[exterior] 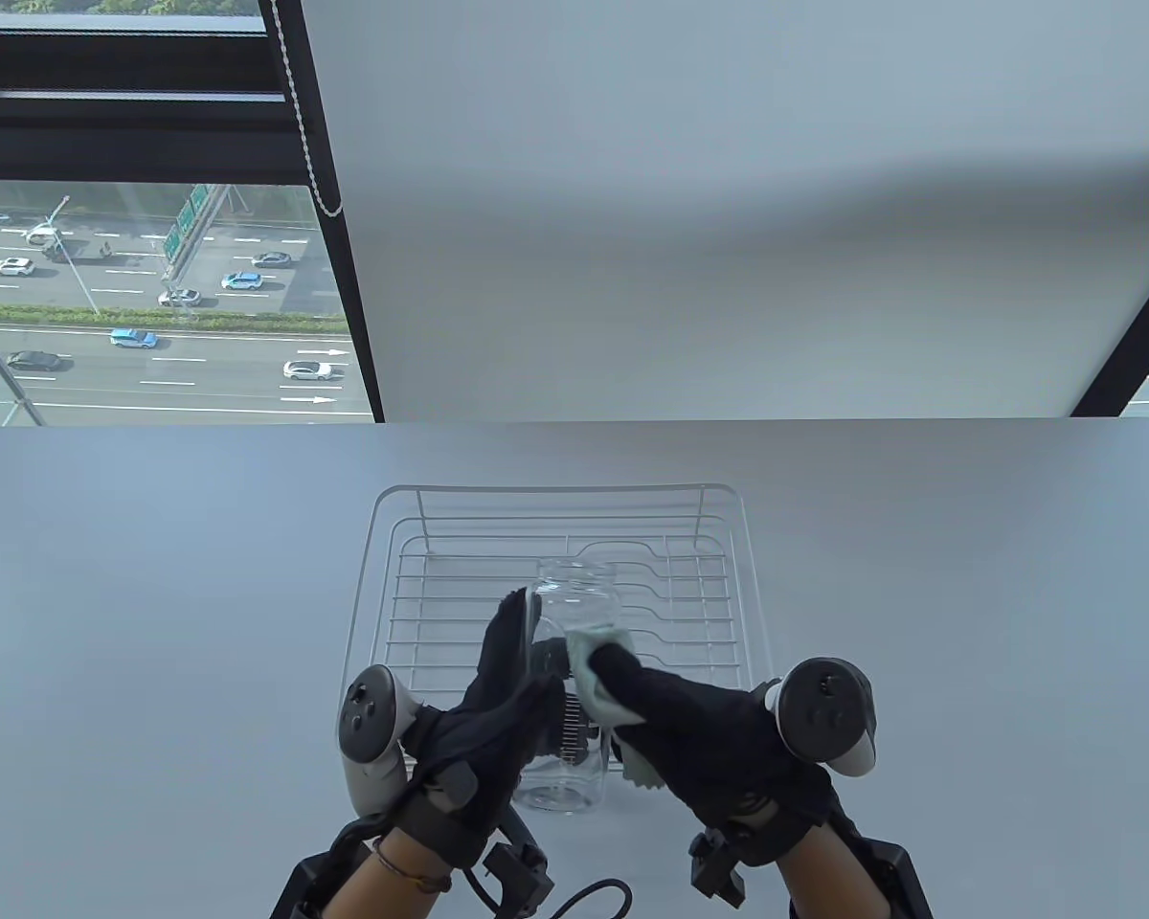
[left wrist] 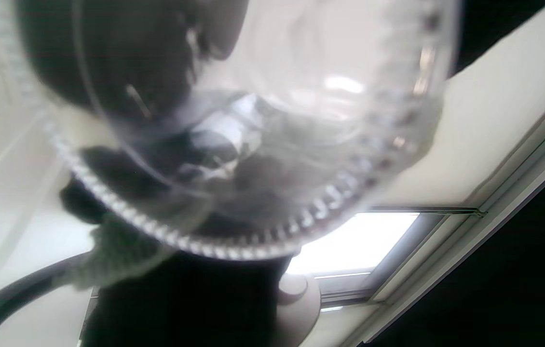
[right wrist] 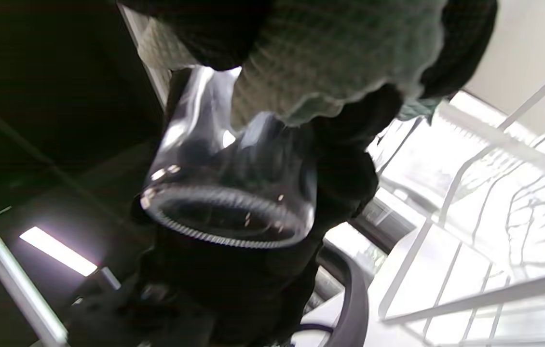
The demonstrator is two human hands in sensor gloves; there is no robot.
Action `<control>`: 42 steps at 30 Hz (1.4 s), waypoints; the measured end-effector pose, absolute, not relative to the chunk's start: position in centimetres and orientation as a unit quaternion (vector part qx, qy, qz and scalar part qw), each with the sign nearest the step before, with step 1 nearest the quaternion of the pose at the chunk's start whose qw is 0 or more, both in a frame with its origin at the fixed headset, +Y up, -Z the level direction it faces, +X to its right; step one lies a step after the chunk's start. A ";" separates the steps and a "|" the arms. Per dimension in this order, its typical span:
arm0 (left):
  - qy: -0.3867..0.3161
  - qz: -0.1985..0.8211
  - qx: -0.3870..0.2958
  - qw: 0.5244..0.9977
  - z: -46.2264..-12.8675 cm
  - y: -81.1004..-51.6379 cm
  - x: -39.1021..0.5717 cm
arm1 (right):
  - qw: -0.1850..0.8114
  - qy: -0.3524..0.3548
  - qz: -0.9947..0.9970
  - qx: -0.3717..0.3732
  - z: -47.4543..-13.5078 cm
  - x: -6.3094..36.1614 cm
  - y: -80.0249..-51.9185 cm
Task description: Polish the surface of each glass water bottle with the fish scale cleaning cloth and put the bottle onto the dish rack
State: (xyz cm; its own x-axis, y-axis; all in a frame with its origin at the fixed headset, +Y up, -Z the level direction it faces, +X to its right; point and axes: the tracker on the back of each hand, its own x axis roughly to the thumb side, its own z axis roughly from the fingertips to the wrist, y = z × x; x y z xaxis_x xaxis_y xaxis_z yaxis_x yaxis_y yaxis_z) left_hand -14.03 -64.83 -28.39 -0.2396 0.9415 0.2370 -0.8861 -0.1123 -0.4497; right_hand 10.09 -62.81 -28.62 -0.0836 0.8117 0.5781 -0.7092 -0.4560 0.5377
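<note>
A clear glass bottle [exterior: 579, 603] is held in the air over the front edge of the white wire dish rack [exterior: 555, 490], mouth away from me, ribbed base [exterior: 560, 790] toward me. My left hand [exterior: 512, 661] grips its left side with the fingers curled round the body. My right hand [exterior: 632, 675] holds a pale green fish scale cloth [exterior: 589, 670] and presses it against the bottle's right side. The left wrist view looks up at the bottle's base [left wrist: 263, 144], blurred, with the cloth [left wrist: 118, 250] beside it. The right wrist view shows the cloth [right wrist: 330, 58] above the bottle [right wrist: 229, 212].
The rack holds nothing and sits mid-table on the grey tabletop [exterior: 153, 574]; its wires [right wrist: 494, 202] fill the right of the right wrist view. Behind the table are a grey roller blind [exterior: 728, 191] and a window [exterior: 153, 287] at the left.
</note>
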 end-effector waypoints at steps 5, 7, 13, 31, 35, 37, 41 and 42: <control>-0.258 0.739 -0.045 0.620 -28.1 -64.7 -14.2 | 0.523 0.084 0.729 0.434 -29.0 10.1 -62.9; -0.262 0.727 -0.056 0.632 -28.1 -64.9 -13.7 | 0.535 -0.015 0.761 0.367 -28.9 10.8 -62.9; -0.253 0.753 -0.047 0.606 -28.5 -65.2 -14.1 | 0.486 0.123 0.735 0.456 -28.5 9.6 -62.9; -0.245 0.742 -0.050 0.622 -28.5 -65.6 -14.2 | 0.491 0.144 0.740 0.437 -29.1 9.6 -63.2; -0.261 0.727 -0.061 0.632 -28.2 -65.6 -13.4 | 0.542 -0.010 0.768 0.341 -29.2 10.7 -63.2; -0.258 0.735 -0.055 0.625 -28.3 -65.6 -13.5 | 0.527 0.061 0.751 0.394 -29.1 10.4 -63.0; -0.249 0.742 -0.038 0.621 -28.4 -65.6 -13.9 | 0.485 0.193 0.718 0.461 -29.1 9.6 -63.2; -0.255 0.741 -0.050 0.619 -28.3 -65.6 -13.9 | 0.491 0.157 0.724 0.459 -29.3 9.6 -63.2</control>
State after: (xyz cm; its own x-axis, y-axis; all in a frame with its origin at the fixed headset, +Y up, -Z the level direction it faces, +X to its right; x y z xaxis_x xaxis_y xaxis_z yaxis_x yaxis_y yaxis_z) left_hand -13.86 -65.61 -28.27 -0.2295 0.9427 0.2424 -0.8919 -0.1039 -0.4402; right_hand 9.62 -63.16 -29.30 -0.0966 0.8548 0.5099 -0.5660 -0.4685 0.6783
